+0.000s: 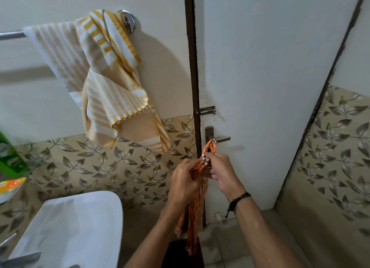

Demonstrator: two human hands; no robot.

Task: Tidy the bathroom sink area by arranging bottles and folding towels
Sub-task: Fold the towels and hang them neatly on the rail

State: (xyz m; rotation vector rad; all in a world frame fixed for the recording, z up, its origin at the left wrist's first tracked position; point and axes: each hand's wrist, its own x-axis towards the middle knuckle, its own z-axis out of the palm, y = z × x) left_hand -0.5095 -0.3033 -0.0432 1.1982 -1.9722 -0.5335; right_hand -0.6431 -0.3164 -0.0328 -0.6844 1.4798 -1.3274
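An orange patterned towel (193, 217) hangs bunched from both my hands in front of the door. My left hand (183, 182) grips its upper part from the left, and my right hand (221, 167) pinches the top edge just below the door handle (219, 138). A yellow-and-white striped towel (112, 83) is draped loosely over the chrome towel bar (12, 35) on the wall at upper left. The white sink (80, 227) sits at lower left.
A green bottle (9, 151) and an orange-and-yellow packet (10, 187) stand at the left edge above the sink. A faucet (18, 257) shows at bottom left. The white door with a latch (208, 110) is straight ahead; a leaf-patterned tiled wall (336, 167) stands to the right.
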